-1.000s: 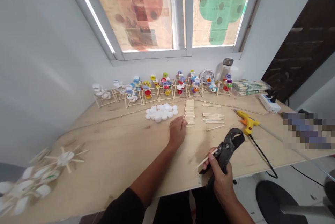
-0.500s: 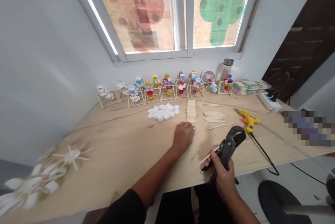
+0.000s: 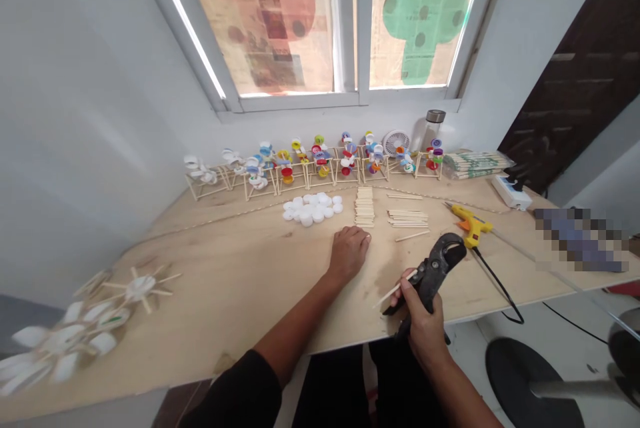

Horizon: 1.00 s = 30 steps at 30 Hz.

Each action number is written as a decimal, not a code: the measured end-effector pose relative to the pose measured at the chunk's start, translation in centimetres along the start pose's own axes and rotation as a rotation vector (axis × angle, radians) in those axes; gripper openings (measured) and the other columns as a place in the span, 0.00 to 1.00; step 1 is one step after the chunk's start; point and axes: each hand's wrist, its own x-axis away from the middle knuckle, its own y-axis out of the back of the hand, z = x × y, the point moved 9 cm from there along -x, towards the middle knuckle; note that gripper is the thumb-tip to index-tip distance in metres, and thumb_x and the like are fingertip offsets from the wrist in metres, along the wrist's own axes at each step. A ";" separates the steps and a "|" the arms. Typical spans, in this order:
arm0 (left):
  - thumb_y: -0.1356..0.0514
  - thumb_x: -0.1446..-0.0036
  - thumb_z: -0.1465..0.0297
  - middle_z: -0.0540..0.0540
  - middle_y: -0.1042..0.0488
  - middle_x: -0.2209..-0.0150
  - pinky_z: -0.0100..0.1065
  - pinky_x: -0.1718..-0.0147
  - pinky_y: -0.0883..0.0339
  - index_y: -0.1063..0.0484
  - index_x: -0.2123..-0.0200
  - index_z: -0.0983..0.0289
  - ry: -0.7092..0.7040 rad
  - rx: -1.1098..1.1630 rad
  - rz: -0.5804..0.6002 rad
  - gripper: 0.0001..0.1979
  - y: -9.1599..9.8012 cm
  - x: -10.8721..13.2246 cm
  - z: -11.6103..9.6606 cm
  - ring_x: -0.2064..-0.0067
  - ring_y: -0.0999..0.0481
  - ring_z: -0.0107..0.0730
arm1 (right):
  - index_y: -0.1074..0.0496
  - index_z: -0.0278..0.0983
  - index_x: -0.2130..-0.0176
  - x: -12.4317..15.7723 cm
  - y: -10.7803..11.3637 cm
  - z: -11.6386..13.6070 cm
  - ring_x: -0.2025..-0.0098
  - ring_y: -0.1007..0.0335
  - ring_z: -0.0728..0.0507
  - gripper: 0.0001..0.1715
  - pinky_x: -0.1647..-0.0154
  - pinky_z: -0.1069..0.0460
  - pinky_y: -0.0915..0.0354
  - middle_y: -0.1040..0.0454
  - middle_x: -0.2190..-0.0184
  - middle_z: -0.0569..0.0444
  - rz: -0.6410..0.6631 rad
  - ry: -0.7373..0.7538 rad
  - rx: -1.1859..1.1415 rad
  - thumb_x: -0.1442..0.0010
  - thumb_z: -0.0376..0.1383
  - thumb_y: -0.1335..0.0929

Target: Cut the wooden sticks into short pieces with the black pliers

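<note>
My right hand (image 3: 425,321) grips a black pipe cutter (image 3: 434,275), its curved jaw pointing up and to the right. A thin wooden stick (image 3: 395,289) is pinched between the same hand's thumb and fingers, slanting down to the left. My left hand (image 3: 350,253) rests on the table with its fingers curled together, just below a neat column of short sticks (image 3: 365,208). A small pale spot shows at its fingertips; whether a stick is held there is hidden. Right of that column lies a pile of longer sticks (image 3: 407,218), with one loose stick (image 3: 413,236) nearer me.
White bottle caps (image 3: 313,209) lie in a cluster left of the sticks. Small stick frames with coloured caps (image 3: 320,161) line the wall. A yellow glue gun (image 3: 473,225) and power strip (image 3: 511,193) are at right. Stick-and-cap wheels (image 3: 140,288) lie at left.
The view has shifted slightly, so the table sits a little higher. Both hands keep nearly the same pose, and the pipe cutter and stick stay in my right hand.
</note>
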 end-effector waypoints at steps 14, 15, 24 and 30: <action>0.48 0.47 0.58 0.51 0.30 0.82 0.22 0.87 0.47 0.32 0.71 0.70 0.395 0.942 0.415 0.19 -2.0 6.7 -0.8 0.87 0.37 0.19 | 0.34 0.36 0.67 -0.5 -0.7 0.0 0.80 0.37 0.51 0.12 0.78 0.56 0.40 0.34 0.81 0.61 0.000 -0.022 -0.027 0.49 0.41 0.32; 0.48 0.47 0.57 0.51 0.30 0.82 0.22 0.87 0.46 0.32 0.73 0.70 0.398 0.954 0.427 0.19 -2.0 6.9 -1.1 0.86 0.36 0.19 | 0.34 0.36 0.67 -0.5 -0.8 0.0 0.80 0.38 0.51 0.11 0.78 0.56 0.40 0.34 0.82 0.61 0.005 -0.024 -0.018 0.49 0.41 0.32; 0.50 0.44 0.57 0.44 0.40 0.89 0.22 0.88 0.53 0.35 0.76 0.67 0.327 1.064 0.628 0.19 -2.6 8.3 -3.9 0.89 0.44 0.18 | 0.34 0.36 0.70 -0.2 -1.7 0.2 0.79 0.37 0.50 0.08 0.75 0.55 0.39 0.35 0.82 0.61 0.036 0.006 0.061 0.48 0.39 0.33; 0.49 0.44 0.59 0.44 0.42 0.87 0.24 0.86 0.59 0.36 0.78 0.68 0.264 1.142 0.609 0.19 -2.3 8.3 -4.3 0.87 0.49 0.15 | 0.33 0.35 0.68 -0.1 -1.5 0.1 0.78 0.37 0.50 0.10 0.74 0.54 0.38 0.34 0.81 0.61 0.009 0.010 0.081 0.49 0.40 0.32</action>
